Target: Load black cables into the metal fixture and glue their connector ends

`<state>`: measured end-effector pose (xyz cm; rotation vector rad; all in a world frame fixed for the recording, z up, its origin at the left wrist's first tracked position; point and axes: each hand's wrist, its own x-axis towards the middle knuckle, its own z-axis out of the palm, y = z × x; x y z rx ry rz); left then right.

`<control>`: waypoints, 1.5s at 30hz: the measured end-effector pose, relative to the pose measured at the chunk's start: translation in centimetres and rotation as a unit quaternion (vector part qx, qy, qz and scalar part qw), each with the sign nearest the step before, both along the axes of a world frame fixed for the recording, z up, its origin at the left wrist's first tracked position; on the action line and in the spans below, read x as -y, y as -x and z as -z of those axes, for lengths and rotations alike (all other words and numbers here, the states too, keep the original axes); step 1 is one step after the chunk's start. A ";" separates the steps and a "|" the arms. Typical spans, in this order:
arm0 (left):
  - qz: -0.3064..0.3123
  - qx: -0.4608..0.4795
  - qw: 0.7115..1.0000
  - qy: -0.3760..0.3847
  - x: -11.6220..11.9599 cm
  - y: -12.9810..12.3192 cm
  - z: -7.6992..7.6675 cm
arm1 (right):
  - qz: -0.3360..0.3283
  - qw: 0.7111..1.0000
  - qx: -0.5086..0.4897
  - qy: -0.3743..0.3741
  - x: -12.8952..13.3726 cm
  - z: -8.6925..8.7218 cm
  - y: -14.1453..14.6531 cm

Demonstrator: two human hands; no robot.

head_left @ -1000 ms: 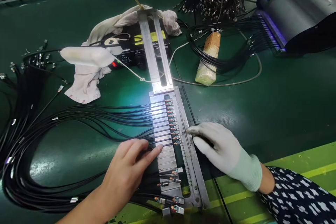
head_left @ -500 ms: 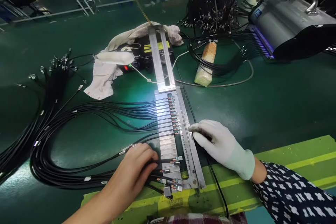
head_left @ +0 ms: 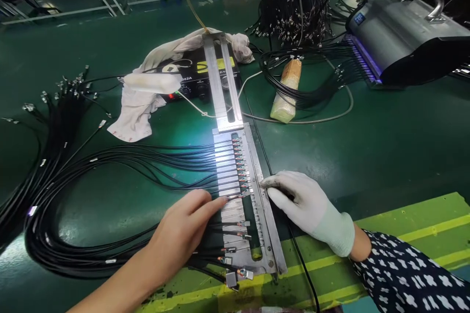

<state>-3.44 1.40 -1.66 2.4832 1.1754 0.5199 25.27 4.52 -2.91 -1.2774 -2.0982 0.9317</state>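
Note:
A long metal jig (head_left: 235, 215) lies on the bench with a slot along it. Several black cables with small metal connectors (head_left: 241, 164) lie side by side across its upper part. My bare left hand (head_left: 187, 220) is closed on a black cable (head_left: 235, 197), fingertips just below that row, and the cable's connector end reaches the slot. Lower on the jig, more cable ends (head_left: 235, 225) lie loosely spaced. My right hand (head_left: 304, 200), in a white glove, has its thumb and forefinger closed at the jig's right edge bar; the other fingers are curled out of sight.
Behind the jig stand a black control box (head_left: 200, 89) and a white cloth (head_left: 132, 112). Looped cables (head_left: 47, 234) spread at left. A wrapped block (head_left: 286, 93), a heap of cables (head_left: 293, 5) and a grey machine (head_left: 407, 34) are farther back. Green-yellow matting (head_left: 414, 234) covers the front edge.
My left hand has moved up along the jig and now has a cable end beside the upper row. My right hand stays at the edge bar. The view has shifted slightly.

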 end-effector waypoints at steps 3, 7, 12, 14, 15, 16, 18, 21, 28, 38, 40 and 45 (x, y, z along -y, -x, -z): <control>0.038 -0.030 0.998 -0.030 -0.6 0.0 0.1 | -0.001 1.000 0.002 -0.002 -0.1 0.0 0.0; 0.058 -0.024 0.998 -0.029 -1.0 -0.2 0.0 | -0.001 1.000 0.001 -0.007 -0.3 0.0 0.1; 0.062 0.014 0.998 0.026 -1.6 -0.3 0.1 | -0.001 1.000 -0.002 0.002 -0.5 -0.1 0.1; 0.064 0.023 0.997 0.040 -1.6 -0.1 0.2 | -0.001 1.000 -0.005 0.001 -0.5 0.0 0.1; 0.065 0.020 0.997 0.040 -1.5 0.1 0.2 | -0.001 1.000 -0.005 0.000 -0.5 0.0 0.1; 0.063 0.011 0.997 0.036 -1.3 0.2 0.3 | -0.001 1.000 -0.005 0.000 -0.5 0.0 0.1; 0.042 -0.021 0.999 0.015 -0.5 0.5 0.5 | -0.003 1.000 -0.008 0.002 -0.5 0.1 0.1; 0.008 -0.086 0.996 -0.032 0.8 0.8 0.9 | -0.001 1.000 -0.008 0.004 -0.7 0.1 0.1; 0.002 -0.099 0.995 -0.029 2.0 0.5 0.7 | -0.002 1.000 0.006 -0.004 -0.3 0.0 0.1; -0.061 0.094 0.981 0.155 2.0 0.4 -0.6 | -0.007 1.000 0.009 0.003 0.3 0.1 -0.2; -0.075 0.117 0.976 0.169 1.8 0.2 -0.8 | -0.006 1.000 0.001 0.014 0.2 -0.1 -0.1; -0.088 0.098 0.976 0.171 1.3 -0.2 -1.2 | -0.004 1.000 -0.001 0.015 0.1 0.0 -0.1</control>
